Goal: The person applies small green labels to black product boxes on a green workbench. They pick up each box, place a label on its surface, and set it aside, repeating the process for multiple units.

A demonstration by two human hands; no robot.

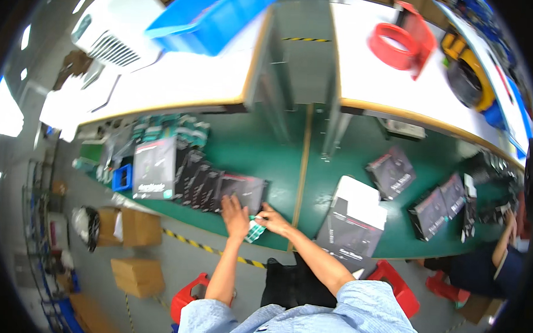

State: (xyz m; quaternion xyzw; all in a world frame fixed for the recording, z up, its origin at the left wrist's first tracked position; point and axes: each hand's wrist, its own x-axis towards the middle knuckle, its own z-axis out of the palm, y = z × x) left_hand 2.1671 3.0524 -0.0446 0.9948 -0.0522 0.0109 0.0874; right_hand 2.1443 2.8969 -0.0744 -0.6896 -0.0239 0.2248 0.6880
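Observation:
My left hand [235, 216] lies with its fingers stretched out on the near part of a dark flat box [243, 189], the last in a leaning row of dark boxes [198, 182]. At that box's near right corner, my right hand [272, 220] pinches a small green-and-white patterned packet [255, 229]. The packet hangs over the green table [276, 236] close to its front edge. What the right fingertips cover is hidden.
A white-fronted box [155, 168] and a small blue bin [122, 177] stand left. An opened box [351, 228] and more dark boxes [392, 172] lie right. White shelves behind hold a blue crate [210, 20] and red tape dispenser [420, 40]. A co-worker's arm [503, 239] reaches in.

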